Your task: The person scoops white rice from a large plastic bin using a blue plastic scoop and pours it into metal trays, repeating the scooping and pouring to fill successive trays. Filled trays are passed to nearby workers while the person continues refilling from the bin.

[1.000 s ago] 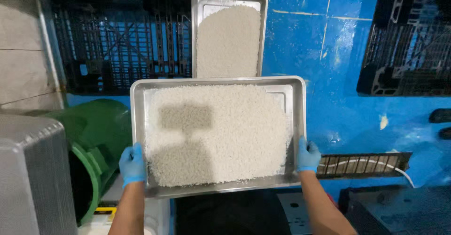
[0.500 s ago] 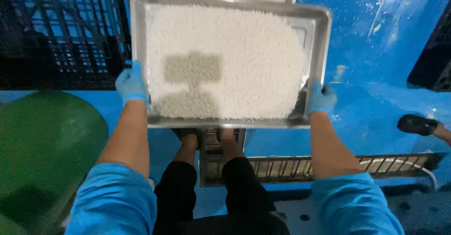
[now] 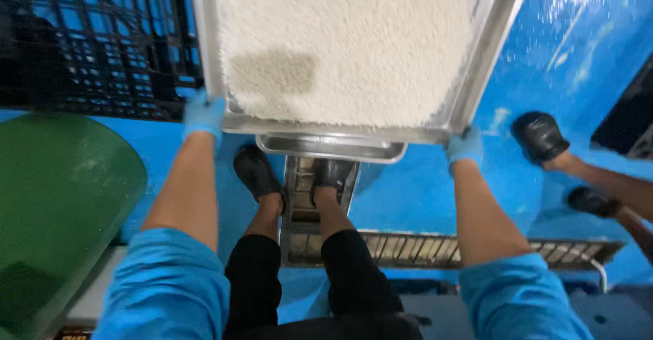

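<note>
Both hands, in blue gloves, grip a metal tray (image 3: 486, 61) by its near corners: the left hand (image 3: 203, 117) is clenched on the near left corner, the right hand (image 3: 465, 145) on the near right corner. The tray is held out in front of the body, above the floor (image 3: 422, 190), and its far end runs out of view at the top. A thick, even layer of white grains (image 3: 347, 41) fills it almost to the rim, with a darker shadow patch near the left side.

Just under the tray's near edge shows the rim of a second tray (image 3: 331, 147), lying lower down. The person's black shoes (image 3: 257, 170) stand below it, one on the blue floor and one on a metal drain grate (image 3: 422, 248) that runs to the right across the floor.

To the left, a green bin (image 3: 61, 197) sits by the person's left arm, and a black plastic pallet (image 3: 95, 41) lies beyond it, next to the tray's left edge. At the right edge, another person's feet (image 3: 541, 138) in black shoes stand on the floor, well apart from the tray.
</note>
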Available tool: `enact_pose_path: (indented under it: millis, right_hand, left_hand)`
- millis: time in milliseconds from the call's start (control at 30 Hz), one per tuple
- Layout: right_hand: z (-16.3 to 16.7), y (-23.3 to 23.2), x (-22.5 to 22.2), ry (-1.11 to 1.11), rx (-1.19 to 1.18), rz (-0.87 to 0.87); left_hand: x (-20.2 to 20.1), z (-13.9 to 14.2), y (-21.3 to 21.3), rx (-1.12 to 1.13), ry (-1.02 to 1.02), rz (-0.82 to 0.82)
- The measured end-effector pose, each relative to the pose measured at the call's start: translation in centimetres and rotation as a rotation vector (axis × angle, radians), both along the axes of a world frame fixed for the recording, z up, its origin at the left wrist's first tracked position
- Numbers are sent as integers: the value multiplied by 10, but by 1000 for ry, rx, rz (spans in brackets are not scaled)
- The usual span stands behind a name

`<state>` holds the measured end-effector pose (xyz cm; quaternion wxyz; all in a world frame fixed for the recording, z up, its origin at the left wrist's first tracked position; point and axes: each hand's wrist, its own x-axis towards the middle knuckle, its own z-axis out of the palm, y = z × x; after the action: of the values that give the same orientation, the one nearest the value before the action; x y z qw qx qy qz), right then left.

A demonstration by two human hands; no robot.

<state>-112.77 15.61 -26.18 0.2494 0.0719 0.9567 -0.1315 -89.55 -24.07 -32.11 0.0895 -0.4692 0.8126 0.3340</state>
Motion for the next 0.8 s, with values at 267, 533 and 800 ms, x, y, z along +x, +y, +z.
enact_pose_path:
  millis: [267,533,800]
  right_hand:
    - [-11,5,29,-260,-189,-480]
    - [-12,2,33,-153,-240,-354]
    - [-12,2,33,-202,-201,-372]
  left_hand:
    - [32,-4,9,219,123,358]
    - [34,0,9,194,73,251]
    - [40,-16,14,125,102,273]
